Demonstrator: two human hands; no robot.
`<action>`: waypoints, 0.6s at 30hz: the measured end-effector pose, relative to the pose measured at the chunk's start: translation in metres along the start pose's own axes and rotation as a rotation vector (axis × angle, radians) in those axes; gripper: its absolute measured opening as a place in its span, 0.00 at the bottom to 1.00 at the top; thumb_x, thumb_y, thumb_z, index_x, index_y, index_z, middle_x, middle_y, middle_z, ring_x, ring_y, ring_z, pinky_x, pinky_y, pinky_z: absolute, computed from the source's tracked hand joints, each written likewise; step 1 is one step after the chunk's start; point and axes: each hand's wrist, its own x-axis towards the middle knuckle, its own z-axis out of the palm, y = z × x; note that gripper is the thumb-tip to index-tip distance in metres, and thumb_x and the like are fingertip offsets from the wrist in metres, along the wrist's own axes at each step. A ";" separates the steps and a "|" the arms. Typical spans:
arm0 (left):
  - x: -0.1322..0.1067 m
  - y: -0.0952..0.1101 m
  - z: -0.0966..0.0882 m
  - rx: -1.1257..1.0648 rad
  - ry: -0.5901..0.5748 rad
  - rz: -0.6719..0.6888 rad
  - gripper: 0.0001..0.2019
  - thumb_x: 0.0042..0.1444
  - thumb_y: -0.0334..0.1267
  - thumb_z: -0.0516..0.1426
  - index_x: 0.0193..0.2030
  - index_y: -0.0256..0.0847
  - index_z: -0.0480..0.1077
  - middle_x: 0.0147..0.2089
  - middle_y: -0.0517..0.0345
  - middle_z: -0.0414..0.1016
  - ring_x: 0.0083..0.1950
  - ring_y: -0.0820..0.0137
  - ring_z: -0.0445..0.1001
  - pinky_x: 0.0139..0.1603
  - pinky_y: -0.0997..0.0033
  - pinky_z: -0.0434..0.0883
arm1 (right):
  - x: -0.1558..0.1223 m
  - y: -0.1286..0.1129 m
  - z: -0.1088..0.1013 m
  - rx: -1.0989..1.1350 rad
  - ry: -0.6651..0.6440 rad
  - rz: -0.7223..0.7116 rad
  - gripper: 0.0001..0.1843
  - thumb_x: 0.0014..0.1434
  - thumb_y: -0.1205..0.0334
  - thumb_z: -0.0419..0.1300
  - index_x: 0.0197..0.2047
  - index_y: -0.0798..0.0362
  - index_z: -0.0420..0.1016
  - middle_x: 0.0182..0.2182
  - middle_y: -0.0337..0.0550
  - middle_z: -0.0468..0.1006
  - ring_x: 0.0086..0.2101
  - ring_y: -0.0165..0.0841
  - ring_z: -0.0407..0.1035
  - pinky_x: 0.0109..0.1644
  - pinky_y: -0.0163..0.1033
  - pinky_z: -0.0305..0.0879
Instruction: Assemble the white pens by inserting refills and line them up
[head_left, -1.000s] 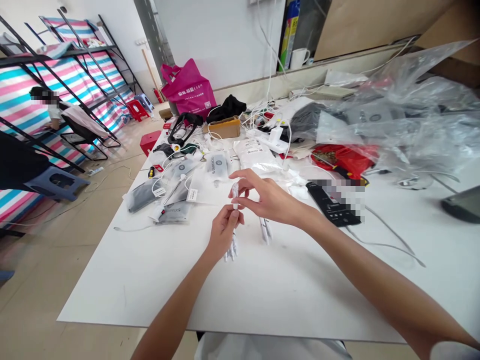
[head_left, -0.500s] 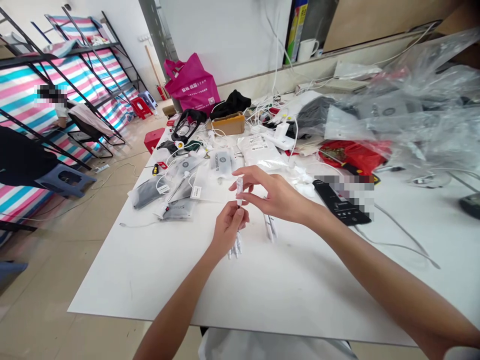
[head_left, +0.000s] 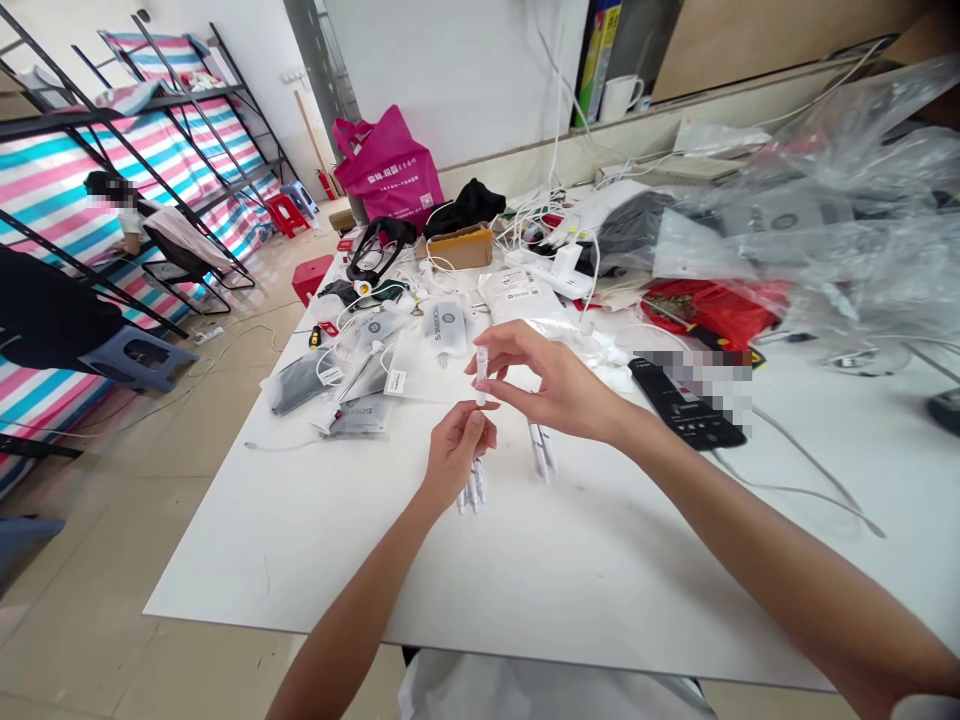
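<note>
My right hand [head_left: 536, 385] pinches a small clear-and-white tube [head_left: 481, 370] upright between thumb and fingertips. Just below it, my left hand [head_left: 459, 450] is closed, thumb against curled fingers, near the tube's lower end. What the left fingers hold is hidden. Under my left hand, several slim white pen-like sticks [head_left: 471, 492] lie in a bunch on the white table [head_left: 525, 570]. A second bunch of white sticks [head_left: 543, 455] lies to the right, below my right wrist.
Grey packaged pouches [head_left: 360, 415] and a cable lie left. A black control panel [head_left: 686, 405] sits right. Behind are a white parcel [head_left: 525, 300], a cardboard box [head_left: 459, 247], a pink bag [head_left: 394, 170] and plastic bags [head_left: 810, 220]. A person [head_left: 120, 215] sits far left.
The view has shifted slightly. The dark bit between the tube and my left hand no longer shows, and the tube still stands upright in my right fingers.
</note>
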 end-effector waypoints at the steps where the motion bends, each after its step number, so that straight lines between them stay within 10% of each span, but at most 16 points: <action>1: 0.000 0.000 0.000 0.001 0.004 -0.004 0.23 0.71 0.59 0.58 0.53 0.39 0.76 0.28 0.60 0.70 0.26 0.75 0.59 0.29 0.71 0.56 | 0.001 0.001 0.000 0.023 0.019 0.014 0.22 0.69 0.52 0.66 0.61 0.45 0.66 0.47 0.43 0.82 0.46 0.39 0.81 0.55 0.50 0.78; 18: -0.002 -0.002 -0.004 -0.084 -0.090 -0.035 0.24 0.71 0.55 0.60 0.66 0.42 0.71 0.31 0.60 0.74 0.23 0.78 0.58 0.26 0.72 0.54 | 0.005 0.009 0.000 0.113 0.101 0.061 0.26 0.66 0.46 0.70 0.60 0.45 0.68 0.45 0.42 0.82 0.43 0.37 0.80 0.53 0.49 0.77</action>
